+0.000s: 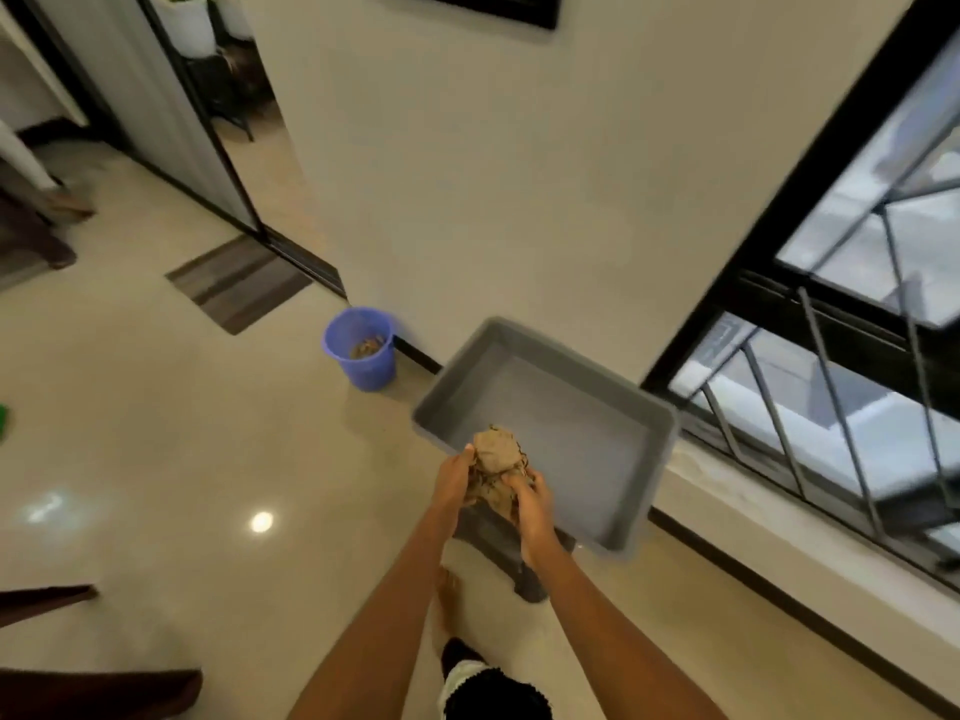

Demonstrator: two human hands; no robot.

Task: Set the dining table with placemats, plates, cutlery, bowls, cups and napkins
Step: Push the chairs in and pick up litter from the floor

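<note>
Both hands, left (458, 475) and right (531, 498), curled round bunched tan cloth (496, 462) at near rim of grey tub (550, 402) just beyond; best lifted clear before shaking flat.

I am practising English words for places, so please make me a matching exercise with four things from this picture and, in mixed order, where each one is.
Things:
1. grey tub
2. blue bin
3. brown bundle
4. striped mat

Places:
a. on the floor by the sliding door
b. held in both hands, the left hand and the right hand
c. on the floor against the wall, left of the tub
d. on a dark stand beside the window

Pairs: 1-d, 2-c, 3-b, 4-a
</note>
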